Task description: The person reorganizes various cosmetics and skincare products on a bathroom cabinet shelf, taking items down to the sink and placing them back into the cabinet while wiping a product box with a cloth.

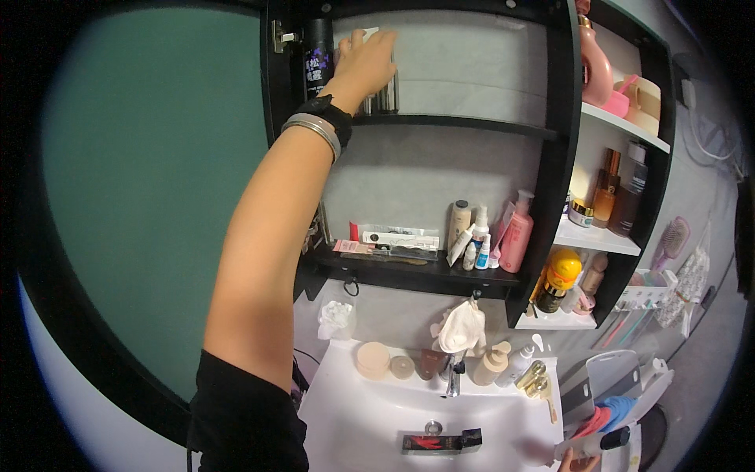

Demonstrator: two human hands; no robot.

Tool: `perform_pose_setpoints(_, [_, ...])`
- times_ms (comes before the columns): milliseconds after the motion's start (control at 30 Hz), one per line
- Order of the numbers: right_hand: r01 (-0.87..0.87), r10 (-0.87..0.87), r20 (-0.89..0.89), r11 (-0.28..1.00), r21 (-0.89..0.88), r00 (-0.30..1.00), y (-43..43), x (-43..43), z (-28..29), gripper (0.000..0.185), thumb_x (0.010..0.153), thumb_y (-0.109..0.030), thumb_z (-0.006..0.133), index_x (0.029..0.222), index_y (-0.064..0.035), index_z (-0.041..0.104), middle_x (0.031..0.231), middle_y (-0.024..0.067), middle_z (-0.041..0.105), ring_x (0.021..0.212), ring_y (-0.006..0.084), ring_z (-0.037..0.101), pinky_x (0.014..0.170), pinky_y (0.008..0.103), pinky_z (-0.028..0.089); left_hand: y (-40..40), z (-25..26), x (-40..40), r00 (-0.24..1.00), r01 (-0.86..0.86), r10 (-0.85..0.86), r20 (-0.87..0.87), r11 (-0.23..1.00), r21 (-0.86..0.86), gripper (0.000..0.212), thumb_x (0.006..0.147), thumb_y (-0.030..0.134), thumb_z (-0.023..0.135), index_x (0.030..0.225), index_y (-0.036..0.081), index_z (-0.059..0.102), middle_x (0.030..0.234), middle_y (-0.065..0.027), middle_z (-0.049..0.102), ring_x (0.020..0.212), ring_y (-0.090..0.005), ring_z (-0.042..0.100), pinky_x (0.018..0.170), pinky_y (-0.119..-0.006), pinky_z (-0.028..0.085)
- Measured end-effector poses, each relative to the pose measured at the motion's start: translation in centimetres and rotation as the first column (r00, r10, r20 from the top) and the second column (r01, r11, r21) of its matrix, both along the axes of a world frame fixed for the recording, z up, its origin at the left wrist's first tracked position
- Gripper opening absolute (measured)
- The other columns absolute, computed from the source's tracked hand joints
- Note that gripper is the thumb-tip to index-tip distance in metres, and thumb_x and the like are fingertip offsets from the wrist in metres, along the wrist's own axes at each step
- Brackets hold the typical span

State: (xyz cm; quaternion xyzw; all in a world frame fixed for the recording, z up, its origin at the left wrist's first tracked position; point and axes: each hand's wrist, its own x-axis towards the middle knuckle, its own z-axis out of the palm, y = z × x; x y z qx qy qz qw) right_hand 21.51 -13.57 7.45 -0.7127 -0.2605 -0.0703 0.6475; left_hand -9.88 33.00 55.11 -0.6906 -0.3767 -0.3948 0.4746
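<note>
My left hand reaches up to the top shelf of an open mirror cabinet, over a clear organizer on its left side. Something white shows behind the fingers; whether they grip it is hidden. Beside that hand stands a black spray can bearing writing. Low at the right edge of the basin, my right hand holds a pale bottle with a black cap, tilted nearly on its side. A black box with a red pattern lies in the white washbasin, by the drain.
The green cabinet door swings out at left. On the lower shelf are flat packs, small bottles and a pink pump bottle. Jars and bottles line the basin's back around the faucet. White side shelves hold more cosmetics.
</note>
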Motion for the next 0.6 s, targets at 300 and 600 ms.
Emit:
perform_pose_setpoints(300, [-0.004, 0.004, -0.022, 1.0, 0.015, 1.0, 0.9, -0.6, 1.1, 0.055, 0.072, -0.002, 0.072, 0.118, 0.0063, 0.043, 0.106, 0.0204, 0.057, 0.091, 0.0237, 0.059, 0.081, 0.0319, 0.05, 0.4, -0.5, 0.2, 0.99, -0.137, 0.138, -0.041, 0.99, 0.038, 0.052, 0.078, 0.026, 0.057, 0.126, 0.009, 0.043, 0.121, -0.0097, 0.049, 0.116, -0.0329, 0.038, 0.096, -0.055, 0.023])
perform_pose_setpoints(600, [-0.014, 0.014, -0.048, 1.0, -0.001, 0.999, 1.2, -1.0, 1.0, 0.054, 0.073, -0.002, 0.071, 0.119, 0.0061, 0.043, 0.108, 0.0187, 0.057, 0.094, 0.0236, 0.057, 0.082, 0.0329, 0.048, -0.2, -1.3, 0.2, 0.968, 0.242, -0.247, 0.035, 0.964, 0.107, 0.047, 0.076, 0.02, 0.061, 0.118, 0.005, 0.046, 0.111, -0.0178, 0.043, 0.108, -0.0362, 0.041, 0.09, -0.042, 0.039])
